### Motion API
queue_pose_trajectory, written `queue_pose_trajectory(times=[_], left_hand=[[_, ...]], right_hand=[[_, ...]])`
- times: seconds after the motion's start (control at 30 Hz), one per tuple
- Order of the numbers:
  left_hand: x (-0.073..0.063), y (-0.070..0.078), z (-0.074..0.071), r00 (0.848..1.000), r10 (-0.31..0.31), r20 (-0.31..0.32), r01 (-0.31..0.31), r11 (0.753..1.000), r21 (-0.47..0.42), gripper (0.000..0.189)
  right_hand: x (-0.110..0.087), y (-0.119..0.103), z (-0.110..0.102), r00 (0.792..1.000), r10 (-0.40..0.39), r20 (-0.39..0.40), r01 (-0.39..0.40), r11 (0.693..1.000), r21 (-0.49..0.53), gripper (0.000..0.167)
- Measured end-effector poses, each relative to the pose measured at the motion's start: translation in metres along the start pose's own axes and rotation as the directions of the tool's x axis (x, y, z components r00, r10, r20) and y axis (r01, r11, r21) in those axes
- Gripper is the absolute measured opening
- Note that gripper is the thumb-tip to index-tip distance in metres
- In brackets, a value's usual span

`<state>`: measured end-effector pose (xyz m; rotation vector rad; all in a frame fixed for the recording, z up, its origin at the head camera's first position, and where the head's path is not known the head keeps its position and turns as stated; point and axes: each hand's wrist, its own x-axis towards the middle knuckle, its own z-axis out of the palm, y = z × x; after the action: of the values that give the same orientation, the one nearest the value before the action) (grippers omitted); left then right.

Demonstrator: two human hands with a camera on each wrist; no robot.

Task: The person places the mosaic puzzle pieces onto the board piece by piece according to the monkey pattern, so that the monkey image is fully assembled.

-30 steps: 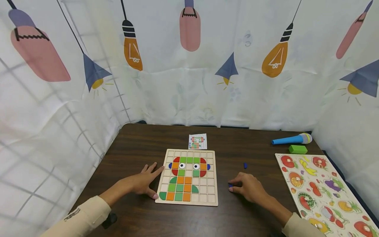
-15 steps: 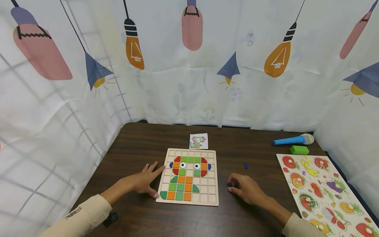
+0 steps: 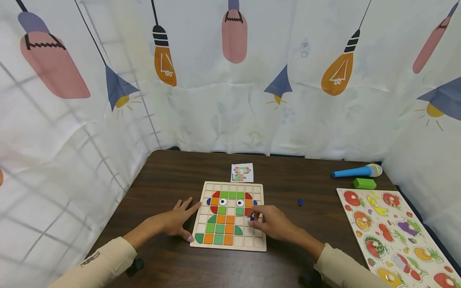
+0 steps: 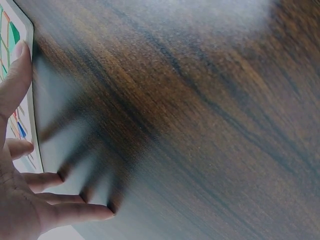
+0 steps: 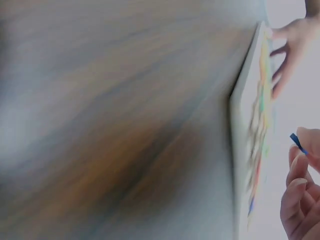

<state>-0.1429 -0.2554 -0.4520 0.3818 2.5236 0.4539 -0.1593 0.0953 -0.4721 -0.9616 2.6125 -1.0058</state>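
In the head view my right hand (image 3: 271, 222) pinches a small blue piece (image 3: 252, 218) over the right side of the wooden grid board (image 3: 253, 241). The right wrist view shows that blue piece (image 5: 298, 142) between thumb and forefinger. My left hand (image 3: 175, 221) lies spread at the board's left edge, thumb and forefinger touching it; the left wrist view shows the thumb of the left hand (image 4: 25, 200) on the rim. Coloured tiles on the board form a figure with two round eyes. Another blue piece (image 3: 300, 202) lies on the table to the right.
Behind the board lies a small picture card (image 3: 242, 173). A fruit puzzle board (image 3: 396, 236) occupies the table's right side. Beyond it are a green block (image 3: 365, 183) and a blue toy microphone (image 3: 356, 171). A patterned curtain (image 3: 216, 120) hangs behind the table (image 3: 173, 176).
My right hand has moved left from the table to above the board, carrying the blue piece. My left hand keeps its place at the board's edge.
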Motion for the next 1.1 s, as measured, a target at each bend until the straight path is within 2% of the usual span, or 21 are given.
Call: queue_pose_trajectory(times=[0.27,0.5,0.8,1.1], left_hand=[[0.001,-0.001,0.001,1.000,-0.005,0.004,0.005,1.000,0.004,0.113],[0.000,-0.002,0.001,1.000,0.001,0.007,-0.001,1.000,0.010,0.113],[-0.001,0.000,-0.001,1.000,0.013,0.002,-0.013,1.000,0.007,0.112],[-0.002,0.000,-0.001,1.000,0.022,-0.002,-0.022,1.000,0.012,0.111]], right_hand=[[0.048,-0.043,0.029,0.996,-0.019,0.088,0.017,1.000,0.018,0.010],[0.080,-0.060,0.059,0.988,-0.020,0.154,0.013,0.999,0.049,0.011],[0.094,-0.071,0.081,0.987,-0.018,0.161,0.026,0.999,-0.048,0.012],[0.094,-0.073,0.086,0.992,0.007,0.125,0.003,0.997,-0.075,0.017]])
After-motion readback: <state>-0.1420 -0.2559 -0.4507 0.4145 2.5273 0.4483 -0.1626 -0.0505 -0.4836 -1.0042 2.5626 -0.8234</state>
